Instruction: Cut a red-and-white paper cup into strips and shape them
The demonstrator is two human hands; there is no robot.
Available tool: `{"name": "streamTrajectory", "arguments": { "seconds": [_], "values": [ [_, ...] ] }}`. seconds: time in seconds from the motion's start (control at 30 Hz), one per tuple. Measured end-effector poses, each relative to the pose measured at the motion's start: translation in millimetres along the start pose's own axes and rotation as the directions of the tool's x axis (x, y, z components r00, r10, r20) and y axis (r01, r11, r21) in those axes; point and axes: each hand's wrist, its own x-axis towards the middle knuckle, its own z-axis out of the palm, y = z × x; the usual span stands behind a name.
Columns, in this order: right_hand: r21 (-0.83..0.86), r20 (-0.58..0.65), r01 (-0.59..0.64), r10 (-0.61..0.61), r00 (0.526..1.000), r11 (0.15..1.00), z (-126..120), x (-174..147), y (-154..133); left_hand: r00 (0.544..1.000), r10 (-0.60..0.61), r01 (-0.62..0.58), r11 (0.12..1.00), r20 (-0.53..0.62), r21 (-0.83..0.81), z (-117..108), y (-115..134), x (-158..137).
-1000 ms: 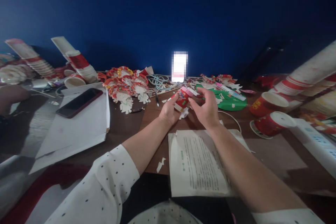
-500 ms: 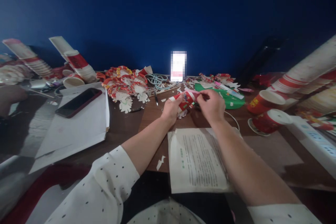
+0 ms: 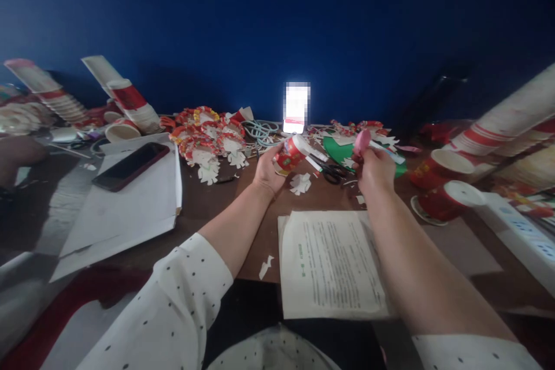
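My left hand (image 3: pixel 269 172) is wrapped round a red and white printed paper cup (image 3: pixel 289 156), tilted with its white end toward the right. My right hand (image 3: pixel 376 170) is closed on a small pink rounded piece (image 3: pixel 362 142), held up apart from the cup; its exact kind is unclear. Between my hands, black scissors (image 3: pixel 333 172) lie on the table, next to white pens or markers (image 3: pixel 317 156). A white cut-paper shape (image 3: pixel 300 184) rests just below the cup. Behind my right hand is a green sheet (image 3: pixel 338 151).
An open printed page (image 3: pixel 329 266) lies at the table's front edge. On the left are a phone (image 3: pixel 130 166) on white paper and a heap of cut red cups (image 3: pixel 208 139). Stacked cups (image 3: pixel 507 113) and a power strip (image 3: pixel 520 231) stand right. Another person's hand (image 3: pixel 21 153) is far left.
My hands have moved apart. The right one has come away from the cup to the right with the pink piece, and the left one has turned the cup. The scissors now show.
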Motion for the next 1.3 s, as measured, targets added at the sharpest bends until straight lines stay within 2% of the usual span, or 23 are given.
{"name": "streamTrajectory", "arguments": {
  "seconds": [0.07,0.13,0.17,0.2,0.23,0.27,0.33,0.4,0.43,0.47,0.5,0.53,0.57,0.6,0.63,0.7,0.77,0.8,0.87,0.93,1.0,1.2,1.3],
  "values": [
    [0.058,0.125,-0.003,-0.004,0.992,0.998,5,-13,-5,0.998,0.058,-0.058,0.998,-0.004,0.016,-4,6,7],
    [0.048,0.299,-0.017,0.002,0.954,0.999,9,-37,-14,0.995,0.097,-0.097,0.995,-0.013,0.024,-8,12,12],
    [0.033,0.414,-0.003,-0.011,0.910,0.999,10,-52,-20,0.994,0.110,-0.110,0.994,-0.021,0.020,-10,14,15],
    [0.011,0.544,0.031,-0.032,0.839,0.999,10,-69,-28,0.992,0.119,-0.119,0.993,-0.032,0.012,-12,16,17],
    [-0.027,0.668,0.083,-0.044,0.743,0.996,9,-87,-35,0.992,0.123,-0.123,0.992,-0.043,0.006,-13,17,18],
    [-0.080,0.786,0.155,-0.033,0.617,0.985,6,-105,-44,0.991,0.121,-0.121,0.993,-0.055,0.004,-15,17,20],
    [-0.154,0.958,0.339,0.057,0.280,0.928,-1,-138,-59,0.993,0.098,-0.098,0.995,-0.069,0.013,-17,17,22],
    [-0.141,0.975,0.541,0.212,-0.072,0.829,-9,-163,-72,0.996,0.061,-0.060,0.998,-0.062,0.016,-17,15,24],
    [-0.110,0.945,0.617,0.274,-0.179,0.780,-11,-170,-76,0.998,0.043,-0.043,0.999,-0.055,0.006,-18,15,24],
    [-0.092,0.920,0.659,0.317,-0.231,0.746,-13,-175,-79,0.998,0.032,-0.033,0.999,-0.048,-0.010,-18,14,25],
    [-0.087,0.910,0.680,0.335,-0.243,0.728,-14,-176,-80,0.999,0.027,-0.028,0.999,-0.040,-0.028,-18,14,25],
    [-0.097,0.919,0.687,0.330,-0.217,0.720,-13,-175,-80,0.999,0.027,-0.028,0.999,-0.033,-0.044,-18,14,25],
    [-0.121,0.939,0.678,0.306,-0.160,0.725,-11,-171,-77,0.999,0.027,-0.028,0.998,-0.027,-0.054,-18,15,25],
    [-0.146,0.964,0.656,0.254,-0.072,0.741,-7,-165,-73,0.999,0.028,-0.029,0.998,-0.023,-0.058,-18,15,25],
    [-0.198,0.976,0.620,0.212,0.052,0.759,-2,-157,-67,0.999,0.028,-0.029,0.998,-0.019,-0.057,-18,15,24],
    [-0.302,0.928,0.438,0.155,0.340,0.847,10,-138,-50,1.000,0.025,-0.025,0.998,-0.005,-0.049,-17,15,23],
    [-0.282,0.814,0.224,0.109,0.571,0.933,24,-118,-28,1.000,0.029,-0.029,0.999,-0.003,-0.040,-17,13,22],
    [-0.248,0.738,0.177,0.067,0.671,0.952,30,-108,-17,0.999,0.033,-0.033,0.999,-0.005,-0.035,-16,13,22],
    [-0.158,0.607,0.211,-0.073,0.791,0.965,38,-93,3,0.999,0.038,-0.038,0.999,0.004,-0.026,-16,11,21],
    [-0.123,0.514,0.299,-0.197,0.835,0.946,41,-83,18,0.999,0.042,-0.042,0.999,0.035,-0.018,-16,9,21],
    [-0.128,0.502,0.380,-0.271,0.821,0.916,40,-77,27,0.997,0.050,-0.050,0.999,0.060,-0.006,-16,8,21],
    [-0.139,0.512,0.461,-0.335,0.791,0.877,39,-61,35,0.991,0.066,-0.078,0.991,0.114,0.107,-15,5,18],
    [-0.095,0.513,0.433,-0.329,0.793,0.896,44,-53,35,0.988,0.107,-0.128,0.969,0.109,0.212,-13,-1,14]
  ]
}}
